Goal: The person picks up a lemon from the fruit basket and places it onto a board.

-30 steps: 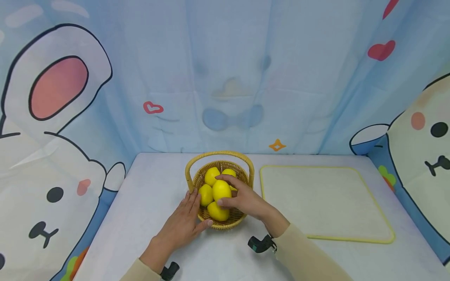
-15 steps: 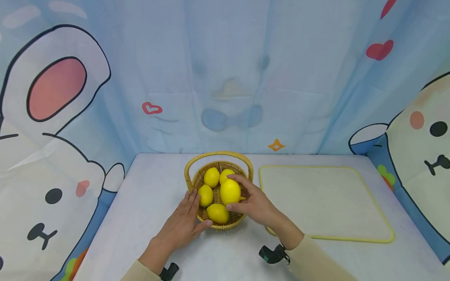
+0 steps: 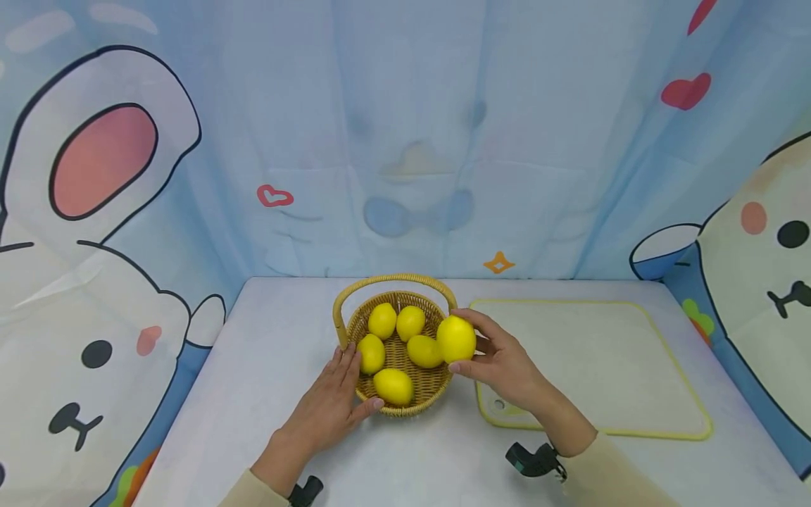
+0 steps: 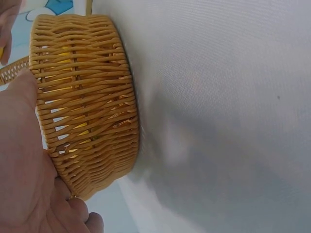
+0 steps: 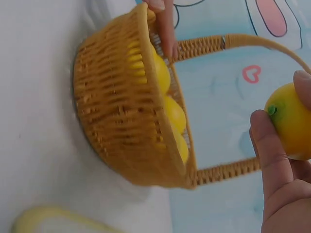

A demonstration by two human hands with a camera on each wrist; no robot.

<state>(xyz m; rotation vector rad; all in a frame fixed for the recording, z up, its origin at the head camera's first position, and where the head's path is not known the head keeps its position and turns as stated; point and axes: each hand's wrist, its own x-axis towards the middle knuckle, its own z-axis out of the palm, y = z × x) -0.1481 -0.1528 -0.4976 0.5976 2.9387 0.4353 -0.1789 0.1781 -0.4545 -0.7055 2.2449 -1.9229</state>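
Observation:
A round wicker basket (image 3: 431, 389) with an arched handle (image 3: 405, 278) stands on the table and holds several yellow lemons (image 3: 394, 386). My left hand (image 3: 332, 394) rests against its left side, fingers straight along the rim and thumb at the front edge; in the left wrist view the thumb touches the rim of the woven wall (image 4: 87, 102). Between thumb and fingers, my right hand (image 3: 507, 362) grips one lemon (image 3: 456, 339) at the basket's right edge. That lemon's green stem end (image 5: 273, 110) shows in the right wrist view, raised above the rim.
To the right lies a white cutting board (image 3: 602, 366) with a yellow border, partly under the right forearm in view. A white cloth covers the table (image 3: 285, 317). Behind it hangs a blue curtain (image 3: 405, 105) with cartoon animals printed on it.
My right hand has carried the gripped lemon from over the basket's middle rightward to its right rim, uncovering the lemons beneath. The left hand has stayed on the basket.

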